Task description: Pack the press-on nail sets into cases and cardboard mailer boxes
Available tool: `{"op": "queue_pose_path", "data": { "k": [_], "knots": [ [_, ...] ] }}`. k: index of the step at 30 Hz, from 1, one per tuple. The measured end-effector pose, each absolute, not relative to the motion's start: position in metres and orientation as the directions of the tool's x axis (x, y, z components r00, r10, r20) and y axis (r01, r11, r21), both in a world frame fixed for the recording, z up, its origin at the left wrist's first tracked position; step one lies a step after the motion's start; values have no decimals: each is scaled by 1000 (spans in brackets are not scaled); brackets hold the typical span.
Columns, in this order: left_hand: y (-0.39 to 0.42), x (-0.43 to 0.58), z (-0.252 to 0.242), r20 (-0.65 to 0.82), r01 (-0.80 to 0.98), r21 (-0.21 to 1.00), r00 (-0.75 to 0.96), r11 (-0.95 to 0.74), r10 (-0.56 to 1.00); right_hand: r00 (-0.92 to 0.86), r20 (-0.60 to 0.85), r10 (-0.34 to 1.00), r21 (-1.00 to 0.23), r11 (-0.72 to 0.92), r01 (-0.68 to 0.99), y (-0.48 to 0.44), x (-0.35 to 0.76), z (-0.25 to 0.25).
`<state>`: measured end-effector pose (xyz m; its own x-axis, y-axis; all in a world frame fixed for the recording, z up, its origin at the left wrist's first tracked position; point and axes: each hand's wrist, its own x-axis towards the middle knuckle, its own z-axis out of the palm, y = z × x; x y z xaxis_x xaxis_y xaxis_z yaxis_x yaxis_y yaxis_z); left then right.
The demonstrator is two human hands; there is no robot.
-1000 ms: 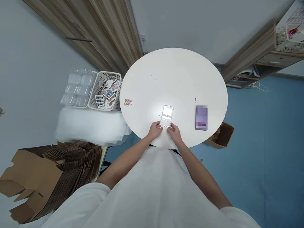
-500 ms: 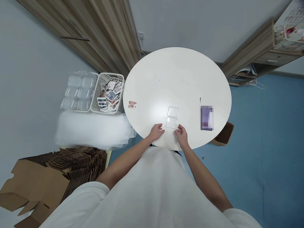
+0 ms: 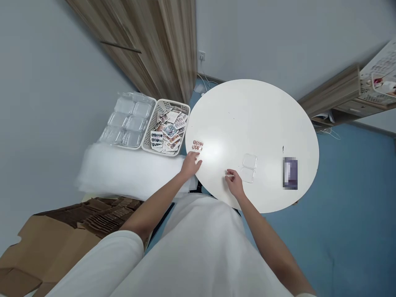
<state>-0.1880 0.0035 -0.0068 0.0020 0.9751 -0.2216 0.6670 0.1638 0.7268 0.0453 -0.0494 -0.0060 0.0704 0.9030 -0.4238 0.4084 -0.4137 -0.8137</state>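
Observation:
My left hand (image 3: 189,166) reaches to the left edge of the table, its fingers apart. Its fingertips are at the near edge of a small set of reddish-brown press-on nails (image 3: 197,145); whether they touch it I cannot tell. My right hand (image 3: 235,184) hovers over the near part of the table, fingers loosely bent and holding nothing. Just right of it lies a clear plastic case (image 3: 248,175), unfolded flat with its two halves one behind the other.
The round white table (image 3: 247,111) also bears a blurred purple object (image 3: 290,173) on the right. Left of it stand a white basket (image 3: 145,145) of patterned nail cards and a pile of clear cases (image 3: 126,119). White foam sheets (image 3: 130,171) and folded cardboard boxes (image 3: 62,235) lie nearer.
The view has swung left. My left hand has moved away from the clear case to the press-on nails. My right hand now sits left of the case instead of at its near right corner.

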Motion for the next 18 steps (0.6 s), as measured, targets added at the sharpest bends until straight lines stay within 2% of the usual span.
{"op": "queue_pose_path", "data": {
  "k": [9, 13, 18],
  "knots": [
    [63, -203, -9, -345, 835, 502, -48, 227, 937, -135, -308, 942, -719, -137, 682, 34, -27, -12],
    [70, -204, -15, -384, 823, 511, -37, 246, 923, -140, -297, 945, -666, -100, 739, 57, -51, -21],
    [68, -209, -21, -375, 743, 616, -16, 262, 927, -83, -291, 953, -588, -109, 801, 67, -69, -32]
  ]
}}
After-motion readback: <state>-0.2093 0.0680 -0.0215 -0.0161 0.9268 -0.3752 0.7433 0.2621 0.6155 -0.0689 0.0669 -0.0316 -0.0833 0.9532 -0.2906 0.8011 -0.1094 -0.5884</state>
